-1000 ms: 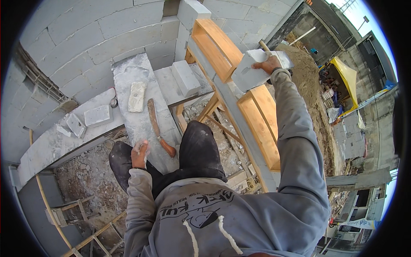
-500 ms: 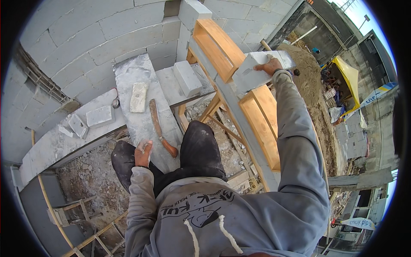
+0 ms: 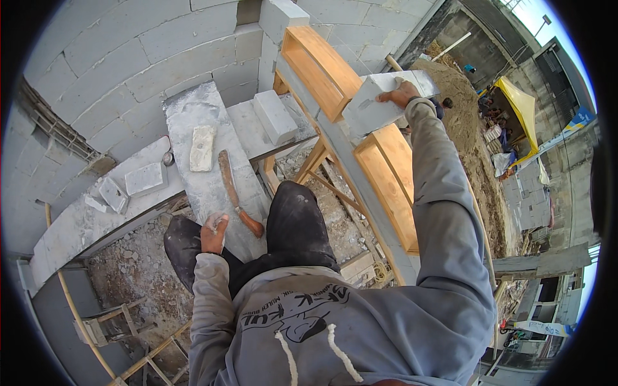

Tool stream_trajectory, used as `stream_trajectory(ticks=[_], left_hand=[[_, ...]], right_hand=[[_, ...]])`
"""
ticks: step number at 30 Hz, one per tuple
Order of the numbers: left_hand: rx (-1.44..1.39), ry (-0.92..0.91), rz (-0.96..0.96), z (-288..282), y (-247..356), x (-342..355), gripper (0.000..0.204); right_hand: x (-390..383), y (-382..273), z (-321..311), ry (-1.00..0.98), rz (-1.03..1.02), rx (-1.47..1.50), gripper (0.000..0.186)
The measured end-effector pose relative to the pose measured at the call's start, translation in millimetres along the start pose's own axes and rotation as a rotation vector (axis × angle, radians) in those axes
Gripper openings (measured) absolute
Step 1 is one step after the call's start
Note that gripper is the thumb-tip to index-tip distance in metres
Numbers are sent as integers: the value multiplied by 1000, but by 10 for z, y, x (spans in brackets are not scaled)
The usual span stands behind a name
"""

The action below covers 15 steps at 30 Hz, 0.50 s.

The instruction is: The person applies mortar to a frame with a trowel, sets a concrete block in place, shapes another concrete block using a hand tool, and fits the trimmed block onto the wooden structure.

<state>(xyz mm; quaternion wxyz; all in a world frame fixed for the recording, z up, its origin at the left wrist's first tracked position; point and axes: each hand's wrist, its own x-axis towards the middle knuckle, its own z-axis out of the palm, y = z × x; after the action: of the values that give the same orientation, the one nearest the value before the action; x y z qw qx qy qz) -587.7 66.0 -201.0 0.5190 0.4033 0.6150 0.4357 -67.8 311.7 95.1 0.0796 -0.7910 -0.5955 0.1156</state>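
Observation:
At the right, my right hand (image 3: 400, 94) grips the top of a pale grey concrete block (image 3: 370, 110), its thumb apart from the fingers. The block sits on the low wall between two wooden box frames, the far one (image 3: 322, 72) and the near one (image 3: 386, 186). My left hand (image 3: 214, 234) rests low on a dusty plank (image 3: 183, 112) by my knee, fingers curled and whitened; what they hold, if anything, is hidden. Beside it on the plank lies a long tool with a brown curved handle (image 3: 251, 223) and rusty blade. Farther up lies a rough pale block piece (image 3: 203, 148).
Another block (image 3: 275, 116) stands on a board beyond my knees. On the left ledge (image 3: 67, 235) lie a cut block (image 3: 146, 179), smaller pieces and a tape measure (image 3: 168, 158). Rubble covers the ground below. Beyond the wall are a sand heap (image 3: 444, 128), people and a yellow canopy (image 3: 520, 119).
The view has shifted slightly, so the scene sits a little farther left. Both hands keep their places, the right one on the block.

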Motion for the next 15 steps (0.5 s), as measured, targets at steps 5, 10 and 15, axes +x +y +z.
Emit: stream_trajectory(ticks=[5, 10, 15], left_hand=[[106, -16, 52, 0, 30, 12, 45], [117, 14, 87, 41, -49, 22, 45], [121, -33, 64, 96, 76, -42, 46]], right_hand=[[-25, -71, -27, -19, 58, -40, 81], [-77, -113, -46, -27, 31, -35, 81], [-76, -49, -35, -39, -27, 25, 84]])
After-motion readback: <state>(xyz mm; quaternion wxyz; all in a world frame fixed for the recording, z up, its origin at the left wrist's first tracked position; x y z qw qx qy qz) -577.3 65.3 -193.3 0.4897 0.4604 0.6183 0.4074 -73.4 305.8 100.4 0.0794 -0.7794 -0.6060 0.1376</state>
